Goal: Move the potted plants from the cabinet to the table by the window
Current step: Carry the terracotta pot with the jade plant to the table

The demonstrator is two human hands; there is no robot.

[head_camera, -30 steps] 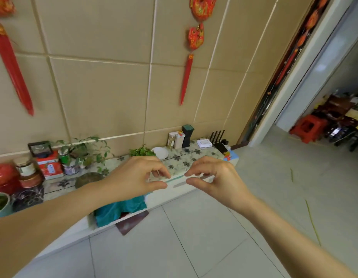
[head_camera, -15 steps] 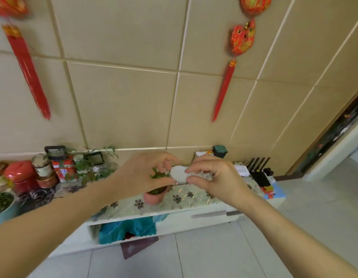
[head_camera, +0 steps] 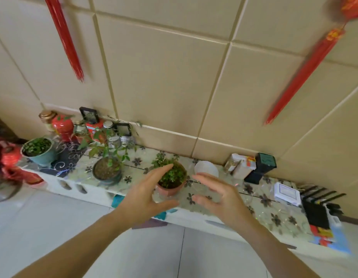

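Note:
A small pink pot with a bushy green plant stands on the low cabinet, which has a floral cover. My left hand is open just left of this pot, fingers spread, close to its rim. On the pot's right my right hand is open too, a little apart from it. Neither hand holds anything. Further left stand a dark pot with a leafy sapling and a teal pot of small greens.
A white bowl sits just behind my right hand. Jars, a red tin and boxes crowd the back left. Small boxes, a white card box and a black router lie to the right. Red tassels hang on the tiled wall.
The view has moved closer to the cabinet and tilted down. My hands, pinched together in front of me before, have spread apart and opened on either side of the pink pot.

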